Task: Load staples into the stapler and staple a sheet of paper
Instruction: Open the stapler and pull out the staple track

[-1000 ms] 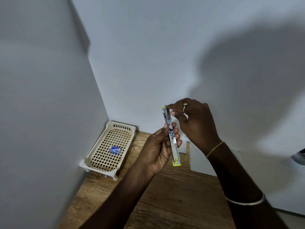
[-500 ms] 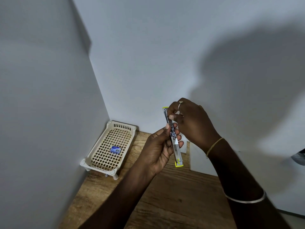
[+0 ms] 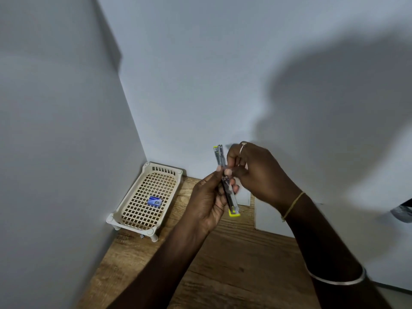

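Both hands hold the opened stapler [image 3: 225, 181] above the wooden table [image 3: 223, 264]: left hand [image 3: 207, 201] wrapped round it, right hand [image 3: 256, 172] pinching its middle. Paper [image 3: 272, 217] lies beneath; a basket [image 3: 133, 217] fills the white-walled corner.

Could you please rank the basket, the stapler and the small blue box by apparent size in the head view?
1. Basket, largest.
2. Stapler, though it is held nearer the camera.
3. Blue box, smallest, lying in the basket.
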### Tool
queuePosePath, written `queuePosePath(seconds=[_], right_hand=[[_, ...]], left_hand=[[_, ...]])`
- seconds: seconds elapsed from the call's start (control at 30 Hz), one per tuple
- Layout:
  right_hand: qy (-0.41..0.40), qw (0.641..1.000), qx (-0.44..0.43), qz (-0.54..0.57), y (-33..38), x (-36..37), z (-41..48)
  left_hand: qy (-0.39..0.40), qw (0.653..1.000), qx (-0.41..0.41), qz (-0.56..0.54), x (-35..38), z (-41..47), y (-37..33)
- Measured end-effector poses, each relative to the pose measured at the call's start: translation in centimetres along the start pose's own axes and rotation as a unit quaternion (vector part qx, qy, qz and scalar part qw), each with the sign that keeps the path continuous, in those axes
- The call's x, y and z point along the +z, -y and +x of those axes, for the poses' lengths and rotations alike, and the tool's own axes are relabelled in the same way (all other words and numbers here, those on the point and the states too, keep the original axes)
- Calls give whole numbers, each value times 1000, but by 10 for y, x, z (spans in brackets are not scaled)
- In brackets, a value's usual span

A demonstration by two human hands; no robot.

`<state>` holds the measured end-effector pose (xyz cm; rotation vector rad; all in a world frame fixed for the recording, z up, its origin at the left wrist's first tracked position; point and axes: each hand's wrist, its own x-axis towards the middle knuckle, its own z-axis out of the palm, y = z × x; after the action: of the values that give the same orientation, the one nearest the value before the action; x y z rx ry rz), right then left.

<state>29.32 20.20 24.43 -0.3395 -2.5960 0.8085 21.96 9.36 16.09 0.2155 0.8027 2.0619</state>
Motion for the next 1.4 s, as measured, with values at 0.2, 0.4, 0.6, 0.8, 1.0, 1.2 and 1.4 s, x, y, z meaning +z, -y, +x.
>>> queuePosePath(seconds=[0.2, 0.4, 0.6, 0.8, 1.0, 1.2, 1.4], right_hand=[[-126, 991, 10, 34, 5, 9, -10], [-169, 986, -6, 18, 5, 9, -18], [-192, 981, -33, -21, -3, 19, -35], [-262, 964, -21, 31, -7, 22, -46], [-246, 953, 86, 152, -9, 31, -73], [-204, 970, 116, 69, -19, 48, -86], [-169, 973, 156, -29, -50, 66, -92]], left_hand=[[5, 998, 26, 52, 3, 6, -13], [-15, 999, 28, 26, 9, 9, -11], [2, 1000, 13, -12, 7, 14, -12], [56, 998, 1, -13, 6, 14, -10], [64, 998, 15, -12, 5, 15, -6], [22, 1000, 18, 2, -3, 17, 6], [-42, 997, 6, 68, -27, 25, 28]])
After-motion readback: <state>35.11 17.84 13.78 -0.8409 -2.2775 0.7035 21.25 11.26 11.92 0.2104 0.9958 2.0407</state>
